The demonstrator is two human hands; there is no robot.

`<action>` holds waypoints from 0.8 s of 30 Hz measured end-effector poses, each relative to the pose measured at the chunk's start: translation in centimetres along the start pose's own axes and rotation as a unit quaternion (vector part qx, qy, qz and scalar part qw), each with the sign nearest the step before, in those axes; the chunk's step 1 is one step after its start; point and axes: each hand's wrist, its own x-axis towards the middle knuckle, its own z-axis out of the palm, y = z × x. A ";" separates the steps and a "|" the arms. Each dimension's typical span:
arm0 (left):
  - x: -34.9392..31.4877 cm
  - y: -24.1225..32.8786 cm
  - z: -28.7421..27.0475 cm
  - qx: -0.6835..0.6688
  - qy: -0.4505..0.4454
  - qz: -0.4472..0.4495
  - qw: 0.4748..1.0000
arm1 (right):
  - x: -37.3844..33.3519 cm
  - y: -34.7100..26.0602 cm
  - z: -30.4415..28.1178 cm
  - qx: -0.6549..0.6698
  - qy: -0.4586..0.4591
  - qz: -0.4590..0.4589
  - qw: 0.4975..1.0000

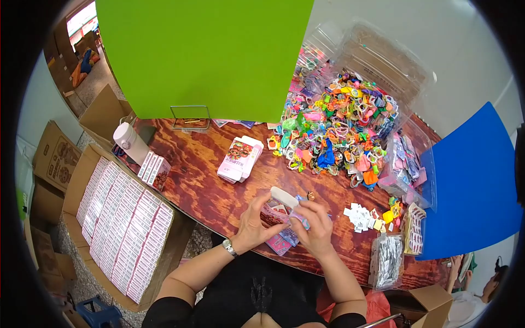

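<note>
Over the front of the wooden table, my left hand (252,223) grips a small pink printed box (272,214), its white flap raised and its top open. My right hand (315,228) is at the box's right side, thumb and fingers pinched on a small bluish-purple packet (304,220) that the fingers partly cover. Below both hands, flat pink and blue packets (282,243) lie on the table. Just beyond the right fingers sits a tiny brown piece (310,195). A stack of flattened pink-and-white boxes (239,159) rests farther off, left of centre.
A heap of colourful small trinkets (339,126) covers the table's far right. Clear bins hold pink packets (407,158) and silvery sachets (388,259); white paper slips (361,217) lie nearby. At left stand a pink tumbler (130,141) and a carton (164,218) of finished-looking boxes. Green (208,60) and blue panels (470,186) border the table.
</note>
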 end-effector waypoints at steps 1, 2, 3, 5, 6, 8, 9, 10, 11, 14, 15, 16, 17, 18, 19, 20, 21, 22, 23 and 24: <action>0.0 -0.1 0.0 0.000 0.000 0.000 1.000 | -0.4 0.3 0.4 0.004 -0.010 0.003 1.000; 0.3 0.4 -0.3 0.006 0.000 0.022 1.000 | -0.8 0.5 0.9 0.005 -0.010 0.004 1.000; 0.5 0.6 -0.4 0.011 0.001 0.043 0.999 | -1.2 0.6 1.4 0.028 -0.013 0.027 0.999; 0.8 0.6 -0.6 0.020 -0.010 0.050 0.999 | -1.4 0.5 1.6 0.053 -0.016 0.048 0.997; 0.9 0.5 -0.7 0.029 -0.019 0.057 0.998 | -1.3 0.4 1.6 0.066 -0.024 0.060 0.996; 0.5 0.3 -0.8 0.033 -0.022 0.055 0.998 | -1.2 0.4 1.5 0.080 -0.033 0.072 0.994; 0.4 0.2 -0.8 0.035 -0.026 0.054 0.998 | -1.2 0.4 1.3 0.072 -0.038 0.066 0.995; 0.4 0.2 -0.9 0.035 -0.026 0.054 0.998 | -1.2 0.5 1.2 0.063 -0.044 0.060 0.995; 0.5 0.3 -0.9 0.053 -0.027 0.073 0.996 | -1.4 0.2 1.4 0.063 -0.044 0.060 0.995; 0.6 0.3 -1.1 0.079 -0.032 0.100 0.991 | -1.7 -0.6 1.7 0.088 0.007 0.160 0.983; 0.6 0.3 -1.2 0.089 -0.036 0.107 0.990 | -1.5 -0.7 1.5 0.071 -0.009 0.148 0.986; 0.6 0.3 -1.2 0.090 -0.035 0.108 0.990 | -1.4 -0.6 1.3 0.055 -0.024 0.136 0.989; 0.4 0.3 -1.1 0.073 -0.023 0.096 0.992 | -1.3 -0.4 1.1 0.056 -0.024 0.136 0.989; 0.3 0.3 -1.0 0.057 -0.010 0.085 0.995 | -1.0 -0.1 1.0 0.031 -0.023 0.062 0.997; 0.1 0.3 -1.1 0.057 -0.010 0.086 0.995 | -0.8 0.1 1.0 0.007 -0.022 -0.013 1.000; -0.1 0.3 -1.0 0.056 -0.015 0.069 0.996 | -0.4 -0.2 0.8 0.008 -0.023 -0.014 1.000; -0.1 0.2 -1.1 0.054 -0.021 0.053 0.997 | 0.1 -0.7 0.5 0.038 -0.040 0.005 0.998; -0.1 0.2 -1.2 0.055 -0.019 0.052 0.997 | 0.3 -1.0 0.4 0.068 -0.057 0.023 0.996; 0.0 0.1 -1.3 0.068 -0.026 0.062 0.995 | 0.3 -0.8 0.3 0.068 -0.057 0.022 0.996; 0.1 0.2 -1.4 0.081 -0.032 0.073 0.994 | 0.2 -0.5 0.1 0.082 -0.072 0.040 0.993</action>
